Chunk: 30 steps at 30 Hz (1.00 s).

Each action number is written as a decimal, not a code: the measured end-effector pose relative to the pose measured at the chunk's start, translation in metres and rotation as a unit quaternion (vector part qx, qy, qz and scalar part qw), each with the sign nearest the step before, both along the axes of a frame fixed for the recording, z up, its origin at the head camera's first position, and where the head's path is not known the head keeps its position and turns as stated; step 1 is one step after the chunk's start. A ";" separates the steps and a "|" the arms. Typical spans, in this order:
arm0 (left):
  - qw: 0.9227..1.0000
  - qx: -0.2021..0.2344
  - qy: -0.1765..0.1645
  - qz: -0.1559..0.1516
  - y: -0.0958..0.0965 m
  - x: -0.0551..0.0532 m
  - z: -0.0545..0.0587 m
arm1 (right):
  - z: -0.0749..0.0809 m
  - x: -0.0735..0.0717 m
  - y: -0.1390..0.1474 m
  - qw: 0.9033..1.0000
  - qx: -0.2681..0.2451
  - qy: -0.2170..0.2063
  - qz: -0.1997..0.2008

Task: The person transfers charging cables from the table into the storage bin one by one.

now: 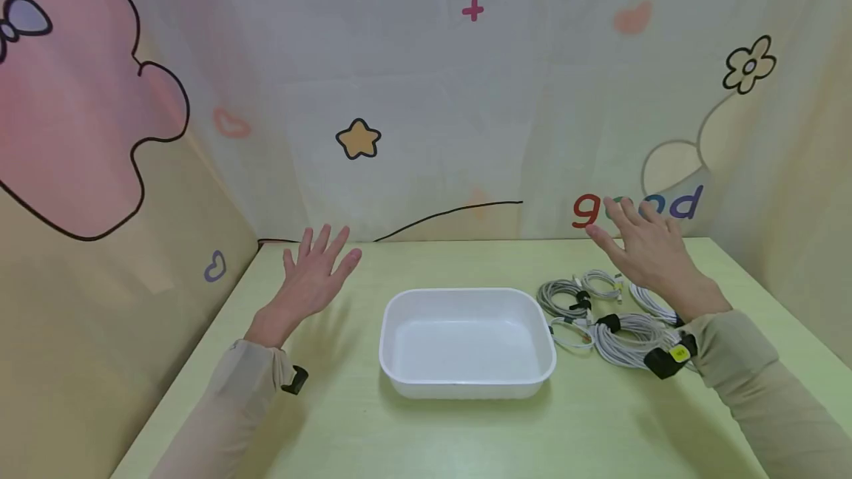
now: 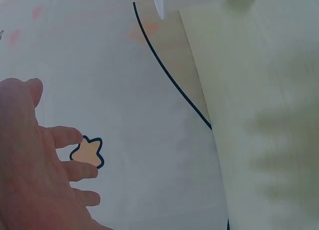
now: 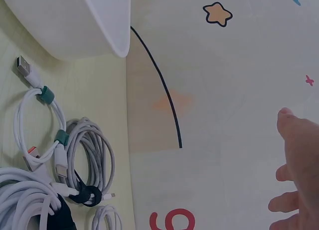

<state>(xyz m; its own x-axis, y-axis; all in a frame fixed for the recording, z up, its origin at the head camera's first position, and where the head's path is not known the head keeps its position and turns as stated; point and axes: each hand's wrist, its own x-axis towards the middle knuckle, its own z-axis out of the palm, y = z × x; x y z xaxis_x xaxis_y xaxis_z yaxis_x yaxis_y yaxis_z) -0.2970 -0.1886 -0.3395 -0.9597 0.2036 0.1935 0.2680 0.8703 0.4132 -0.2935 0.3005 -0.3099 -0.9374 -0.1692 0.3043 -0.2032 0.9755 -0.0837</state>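
Observation:
My left hand (image 1: 309,283) is raised over the table's left part, fingers spread, with nothing in it. Over the right side my right hand (image 1: 648,253) is held up the same way, fingers apart and bare. Between them stands a white plastic basin (image 1: 468,390) with nothing inside. Several coiled cables lie right of it, below my right hand. Among them are a grey cable (image 3: 107,155) with a black tie, a thin white USB cable (image 3: 19,117) with green ties, and a thick white coil (image 1: 629,350) with a black strap. Another white cable (image 1: 646,298) is partly hidden by my right wrist.
The pale wooden table (image 1: 466,438) ends at the back against a printed cloth (image 1: 426,94) that also rises along both sides. A small coiled cable (image 1: 601,274) lies behind the others. Black wrist devices sit at both cuffs.

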 end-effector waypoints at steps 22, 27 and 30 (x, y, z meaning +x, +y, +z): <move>0.905 0.283 -0.308 -0.078 0.006 0.006 -0.017 | 0.002 -0.006 -0.008 0.999 0.012 -0.035 0.005; 0.877 0.302 -0.366 -0.078 0.020 0.010 -0.036 | -0.001 -0.009 -0.009 0.997 0.009 -0.076 0.003; 0.863 0.320 -0.384 -0.077 0.026 0.011 -0.045 | -0.006 -0.011 -0.010 0.995 0.003 -0.098 0.001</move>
